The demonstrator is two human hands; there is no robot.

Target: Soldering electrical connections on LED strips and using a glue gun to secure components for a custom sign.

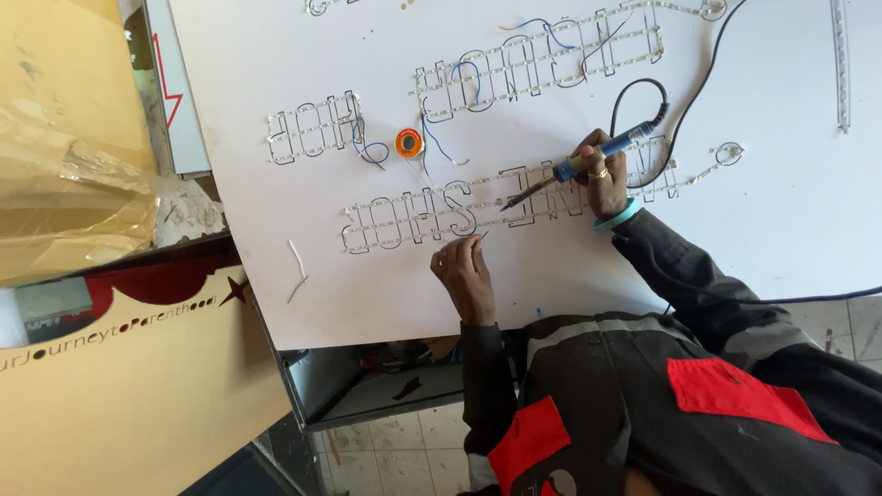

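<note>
Dark jacket with red patches fills the lower frame, nearest the camera; both sleeves reach up onto a white board. Left hand rests on the board's near part, fingers drawn together and pinching a thin strand of solder wire that points up toward the lettering. Right hand, with a ring and a teal bangle at the wrist, is clamped around a blue-handled soldering iron; the iron lies tilted, its tip down-left over the nearest row of outlined letters. LED strips follow the letter outlines in three groups across the board. Iron's black cord loops away up the board to its far edge. Orange solder spool sits between the letter groups, well apart from both hands, with blue wires curling just beside it. Tan panel with cut-out script leans at lower left, beside the board; clear plastic wrap lies above it
</note>
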